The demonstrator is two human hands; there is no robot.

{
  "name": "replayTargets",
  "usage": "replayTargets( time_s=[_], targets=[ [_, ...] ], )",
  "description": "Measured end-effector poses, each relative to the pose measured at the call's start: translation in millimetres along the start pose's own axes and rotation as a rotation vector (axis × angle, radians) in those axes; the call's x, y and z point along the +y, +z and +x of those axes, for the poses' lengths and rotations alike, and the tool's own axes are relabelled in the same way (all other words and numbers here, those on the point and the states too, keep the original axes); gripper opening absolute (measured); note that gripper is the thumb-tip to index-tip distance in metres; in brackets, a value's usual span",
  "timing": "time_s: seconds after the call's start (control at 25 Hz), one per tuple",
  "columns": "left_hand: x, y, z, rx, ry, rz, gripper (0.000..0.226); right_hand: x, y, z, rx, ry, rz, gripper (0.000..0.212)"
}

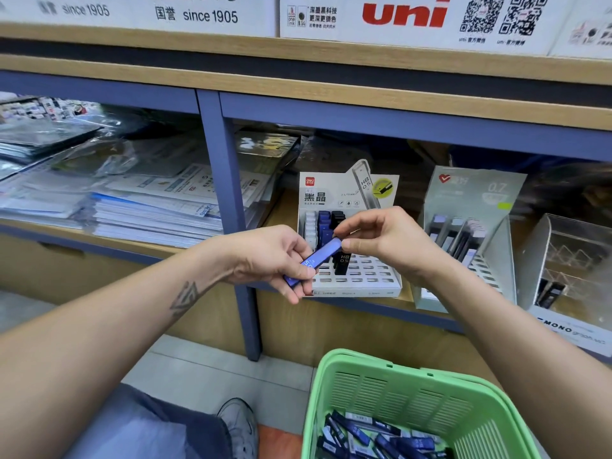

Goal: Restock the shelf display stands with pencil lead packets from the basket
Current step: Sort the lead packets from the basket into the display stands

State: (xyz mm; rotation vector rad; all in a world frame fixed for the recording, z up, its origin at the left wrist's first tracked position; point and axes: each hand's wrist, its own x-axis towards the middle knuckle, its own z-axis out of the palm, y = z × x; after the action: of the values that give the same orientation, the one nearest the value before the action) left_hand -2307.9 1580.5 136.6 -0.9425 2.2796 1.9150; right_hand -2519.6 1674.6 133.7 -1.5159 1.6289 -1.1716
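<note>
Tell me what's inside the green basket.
The green basket holds a loose pile of blue and black pencil lead packets. The frame's lower edge cuts off the rest of its contents.

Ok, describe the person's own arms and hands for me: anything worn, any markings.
Both forearms are bare, with no sleeves in view. The left forearm carries a dark geometric tattoo of angular triangle-like lines near the wrist. The left hand and right hand show no gloves, rings, watch or bracelet.

Packet (320,258) blue with pale print; basket (351,385) green, slotted walls; display stand (356,286) white (packets inside white, blue, black).
</note>
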Motion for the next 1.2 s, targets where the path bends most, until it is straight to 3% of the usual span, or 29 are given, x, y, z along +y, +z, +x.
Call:
replayTargets(
  time_s=[0.32,0.48,0.6,0.72,0.8,0.84,0.92,1.0,1.08,1.2],
  targets=[
    [-8.9,-4.9,2.3,0.050,-0.028,0.058,0.021,1.9,2.6,5.1,0.084,0.007,-0.114,0.019],
    [1.6,-9.1,-1.0,0.184,0.052,0.205,0.010,-5.3,2.8,2.7,-0.150,-0.044,-0.453,0.008],
    [12.8,-6.9,0.1,0.277,0.130,0.244,0.012,-9.8,21.9,2.5,-0.261,-0.092,-0.472,0.026],
    [13.2,0.7,5.5,0.315,0.153,0.189,0.015,-8.1,34.6,2.7,-0.205,-0.099,-0.365,0.042],
    [9.5,1.1,10.1,0.312,0.129,0.156,0.020,-6.1,30.9,3.8,-0.120,-0.121,-0.416,0.040],
    [5.6,-0.5,11.8,0.292,0.120,0.261,0.024,-6.4,26.1,5.4,-0.035,-0.129,-0.453,0.034],
    [-6.6,-4.6,17.5,0.247,0.134,0.766,0.036,-9.3,15.5,9.3,0.139,-0.148,-0.447,0.021],
    [-18.5,-4.5,23.5,0.138,0.088,1.093,0.052,-12.5,12.1,13.9,0.210,-0.171,-0.422,0.014],
    [-27.0,-4.3,29.3,0.010,0.005,1.201,0.059,-11.4,15.5,19.0,0.212,-0.196,-0.492,0.012],
    [-30.7,-1.4,35.4,-0.060,0.003,1.298,0.048,-2.5,25.2,22.4,0.200,-0.214,-0.637,0.015]
  ],
)
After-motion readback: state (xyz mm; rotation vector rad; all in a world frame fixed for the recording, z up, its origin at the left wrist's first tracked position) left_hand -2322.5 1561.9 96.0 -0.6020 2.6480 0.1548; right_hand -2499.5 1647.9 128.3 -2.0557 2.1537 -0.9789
